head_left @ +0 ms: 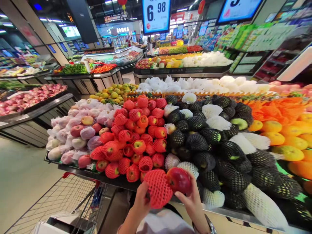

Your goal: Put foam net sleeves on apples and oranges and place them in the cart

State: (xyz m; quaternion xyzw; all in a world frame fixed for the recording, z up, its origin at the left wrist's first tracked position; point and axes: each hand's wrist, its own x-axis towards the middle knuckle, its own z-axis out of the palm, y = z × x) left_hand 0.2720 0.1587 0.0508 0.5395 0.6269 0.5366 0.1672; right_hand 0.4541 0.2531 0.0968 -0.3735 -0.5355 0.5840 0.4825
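Hands busy here: left hand gripping a red foam net, right hand clasping 1 dark-red apple just right of that net! Beyond the net, red-netted apples sit heaped on the surface.

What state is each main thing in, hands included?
Red net, held, contents hidden
Apple, held, bare
Left hand, gripping red net
Right hand, gripping apple
6.98 screen, lit
Red-netted fruit, piled, wrapped
Black-netted fruit, piled, wrapped
Cart, upright, partly in view
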